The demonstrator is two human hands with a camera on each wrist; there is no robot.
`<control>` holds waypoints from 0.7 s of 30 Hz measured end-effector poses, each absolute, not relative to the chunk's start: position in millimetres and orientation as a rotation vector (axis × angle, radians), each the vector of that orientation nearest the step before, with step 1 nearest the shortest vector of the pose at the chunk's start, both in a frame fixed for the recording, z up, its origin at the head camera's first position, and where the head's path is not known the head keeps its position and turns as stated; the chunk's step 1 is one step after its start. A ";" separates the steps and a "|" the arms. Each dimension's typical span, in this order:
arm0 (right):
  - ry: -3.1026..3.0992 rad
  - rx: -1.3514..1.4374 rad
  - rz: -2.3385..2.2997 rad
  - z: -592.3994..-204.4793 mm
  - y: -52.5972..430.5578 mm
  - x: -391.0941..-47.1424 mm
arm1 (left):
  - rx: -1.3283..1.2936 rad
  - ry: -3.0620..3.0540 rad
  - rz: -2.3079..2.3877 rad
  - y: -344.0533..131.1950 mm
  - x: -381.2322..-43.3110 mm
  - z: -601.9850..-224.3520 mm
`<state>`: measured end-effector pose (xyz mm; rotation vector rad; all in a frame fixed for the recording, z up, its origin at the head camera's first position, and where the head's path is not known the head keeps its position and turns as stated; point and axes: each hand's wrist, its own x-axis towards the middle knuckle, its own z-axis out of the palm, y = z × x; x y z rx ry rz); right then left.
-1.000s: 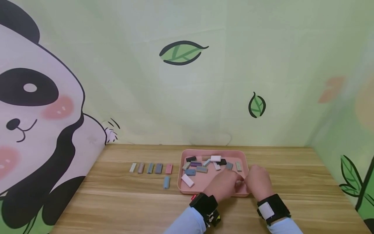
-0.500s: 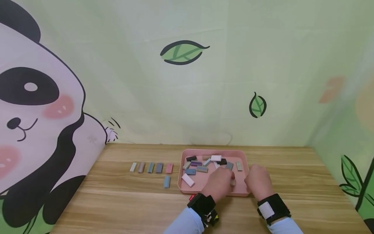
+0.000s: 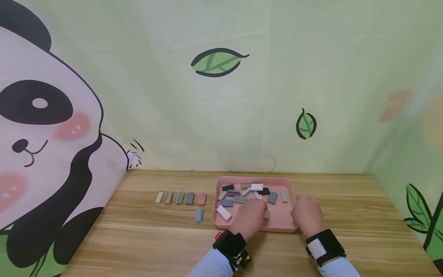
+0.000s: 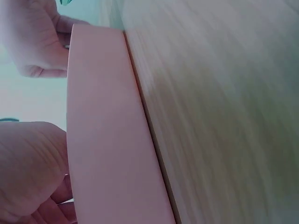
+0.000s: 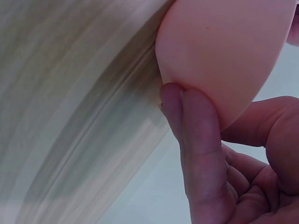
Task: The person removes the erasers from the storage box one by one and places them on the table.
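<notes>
Left hand [image 3: 249, 218] pinches pale block [image 3: 266, 214] inside pink tray [image 3: 281, 220] of assorted blocks [image 3: 223, 212]; right hand [image 3: 307, 215] grips tray.

It looks like a small decorated booth or children's corner; whether in a home or a studio cannot be told. Pale green printed sheeting [image 3: 332, 57], lightly creased, rises directly behind the wood-grain tabletop [image 3: 346, 204], with cartoon leaves [image 3: 218, 63] above it. A big smiling panda [image 3: 52, 134] borders the tabletop's left side, a drawn plant [image 3: 417, 204] its right.
</notes>
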<state>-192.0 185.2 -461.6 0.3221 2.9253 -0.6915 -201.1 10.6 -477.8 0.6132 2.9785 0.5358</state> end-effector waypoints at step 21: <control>2.901 0.318 -0.687 -460.6 185.4 -192.1 | 0.203 3.193 1.244 -93.7 -204.3 -444.5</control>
